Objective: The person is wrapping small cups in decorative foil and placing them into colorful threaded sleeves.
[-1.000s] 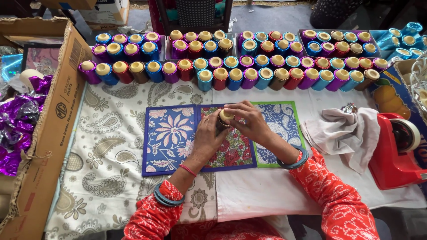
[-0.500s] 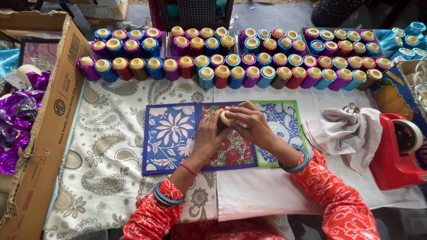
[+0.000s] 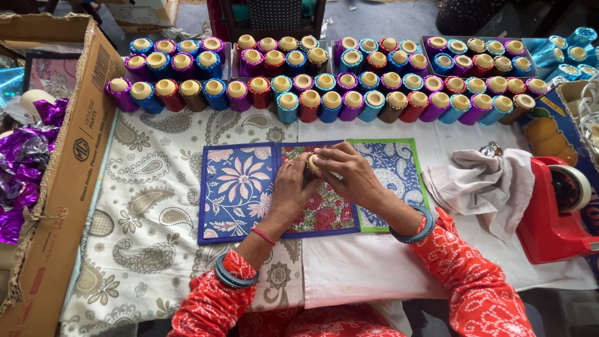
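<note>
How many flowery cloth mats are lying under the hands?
3, side by side: a blue-bordered floral fabric mat on the left, a red floral fabric mat in the middle, partly covered by both hands, and a green-bordered blue print mat on the right.

Small cylinder (image 3: pixel 314 164) mostly hidden between both hands

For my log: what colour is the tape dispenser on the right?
Red tape dispenser, with a pale tape roll; head view.

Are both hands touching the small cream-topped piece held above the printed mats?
Touching. The head view shows the left hand and right hand closed around the small piece, fingers wrapped on it.
</note>
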